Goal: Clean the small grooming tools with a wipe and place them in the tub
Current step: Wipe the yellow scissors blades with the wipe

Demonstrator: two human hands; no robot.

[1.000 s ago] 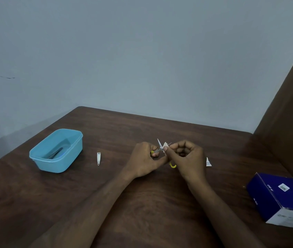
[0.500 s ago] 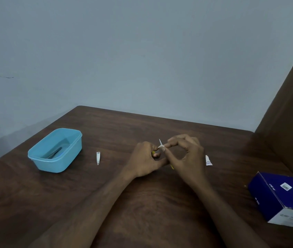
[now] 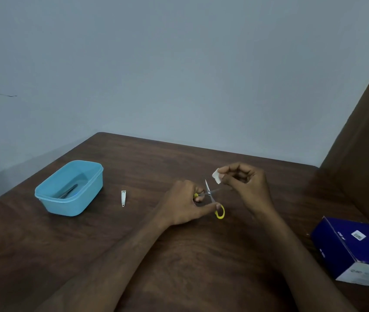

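- At the far left of the table [image 3: 179, 255] sits the blue tub [image 3: 69, 188], with a dark tool or two already lying in it; I can't make out which.
- Just to its right the nail clipper [image 3: 123, 198] lies flat, apart from the tub, untouched and not yet wiped, I judge.
- My left hand [image 3: 184, 202] hovers low over the table, fingers curled around the yellow-handled scissors [image 3: 212, 199], blades spread open and one tip pointing up.
- My right hand [image 3: 244, 183] is raised a little higher, thumb and forefinger pinching the small white wipe [image 3: 216, 176] just above that tip, other fingers loosely curled.
- The risk: open blades near my fingertips could nick me or snag and tear the wipe, and a thin pinch may let the wipe drop.
- The blue box [image 3: 357, 251] sits at the far right.
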